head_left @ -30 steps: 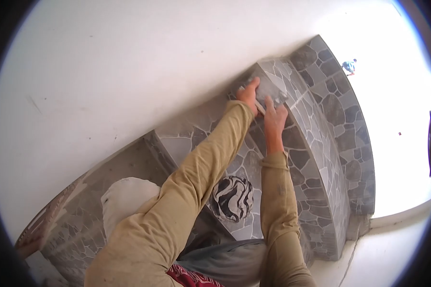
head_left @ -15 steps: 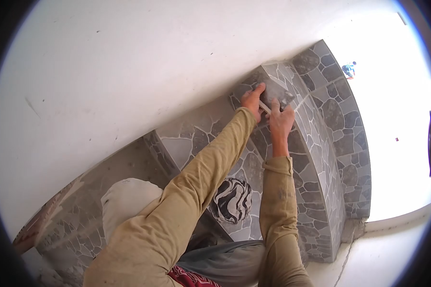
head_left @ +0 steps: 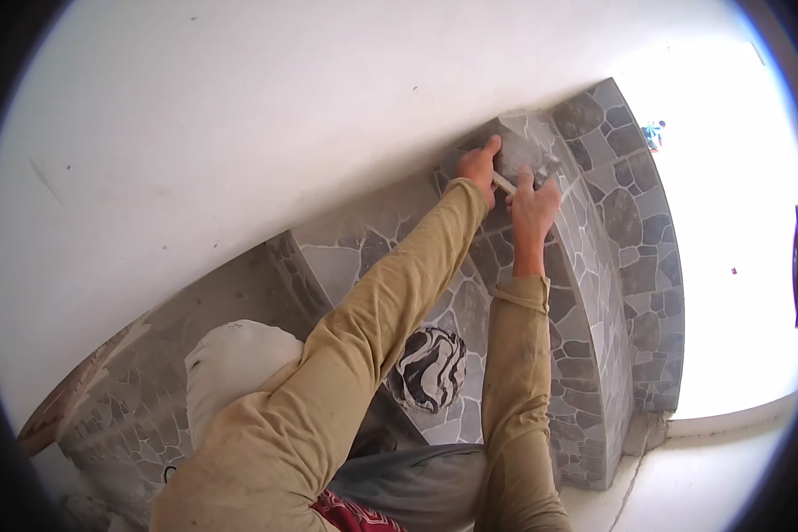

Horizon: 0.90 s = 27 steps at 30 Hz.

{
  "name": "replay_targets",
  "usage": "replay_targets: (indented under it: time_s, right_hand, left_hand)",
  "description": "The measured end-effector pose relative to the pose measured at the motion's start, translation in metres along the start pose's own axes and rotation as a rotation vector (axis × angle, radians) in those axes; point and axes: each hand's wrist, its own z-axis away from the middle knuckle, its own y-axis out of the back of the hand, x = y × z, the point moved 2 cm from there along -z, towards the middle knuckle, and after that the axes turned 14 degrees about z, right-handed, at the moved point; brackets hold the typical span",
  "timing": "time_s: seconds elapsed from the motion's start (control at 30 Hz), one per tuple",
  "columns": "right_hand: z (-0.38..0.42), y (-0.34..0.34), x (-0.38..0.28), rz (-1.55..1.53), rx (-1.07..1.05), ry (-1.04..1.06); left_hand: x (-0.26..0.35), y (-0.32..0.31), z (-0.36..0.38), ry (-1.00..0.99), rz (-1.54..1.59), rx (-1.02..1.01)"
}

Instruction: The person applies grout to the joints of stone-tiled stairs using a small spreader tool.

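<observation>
A grey stone-patterned tile (head_left: pixel 520 157) with a pale edge is between my two hands, close to the white wall at the far end of a step. My left hand (head_left: pixel 481 167) is closed on the tile's left side, thumb lying over its top. At the near right edge, my right hand (head_left: pixel 535 211) grips with its index finger stretched onto the tile's face; its other fingers are curled underneath, partly hidden. Below the hands runs the step's stone-patterned tiling (head_left: pixel 470 297).
Along the left and top stretches a white wall (head_left: pixel 195 133). Curved tiled steps (head_left: pixel 625 213) descend on the right toward a bright floor (head_left: pixel 727 293). A black-and-white striped round object (head_left: pixel 428 370) sits on the step between my arms. Far off, a small blue item (head_left: pixel 653 134) lies on the floor.
Both hands and the tile have shifted slightly up and right in the view, and the tile now lies a little flatter. The hold stays the same.
</observation>
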Motion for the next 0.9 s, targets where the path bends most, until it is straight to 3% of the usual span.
replay_targets:
  time_s: [0.07,0.13,0.2,0.27,0.37,0.43,0.47,0.63,0.73,0.83,0.9]
  right_hand:
    - [0.001,-0.001,0.006,0.011,0.007,0.020]
    - [-0.010,-0.003,0.016,0.107,0.132,0.215]
    - [-0.007,-0.001,-0.003,0.114,0.069,0.140]
    - [-0.005,0.001,0.004,0.136,0.017,0.039]
    - [-0.008,0.000,0.006,0.197,0.116,0.219]
    - [0.002,0.008,-0.016,0.029,-0.005,0.020]
    - [0.001,0.005,-0.014,0.029,-0.007,0.020]
    - [-0.005,0.002,0.003,0.145,0.047,0.112]
    - [-0.014,-0.010,0.015,0.127,0.159,0.264]
    - [0.000,0.003,0.004,0.015,0.049,0.076]
    - [0.009,0.007,0.004,-0.088,0.075,0.084]
  left_hand:
    - [-0.004,-0.002,0.005,0.003,0.071,0.007]
    - [-0.006,-0.006,0.002,-0.014,0.081,0.026]
    - [-0.006,-0.002,-0.004,-0.013,0.091,0.057]
    - [-0.004,0.001,-0.013,0.029,0.158,-0.089]
    - [-0.010,-0.005,0.009,-0.003,0.120,0.004]
    - [-0.001,-0.008,0.006,-0.029,0.108,0.067]
    - [0.002,-0.007,0.001,-0.021,0.102,0.051]
    - [-0.001,-0.008,0.006,-0.051,0.142,-0.056]
    - [0.001,-0.006,0.001,0.004,0.049,0.047]
    - [-0.007,-0.003,-0.001,0.095,0.228,-0.149]
    - [-0.008,-0.011,0.020,0.139,0.254,-0.201]
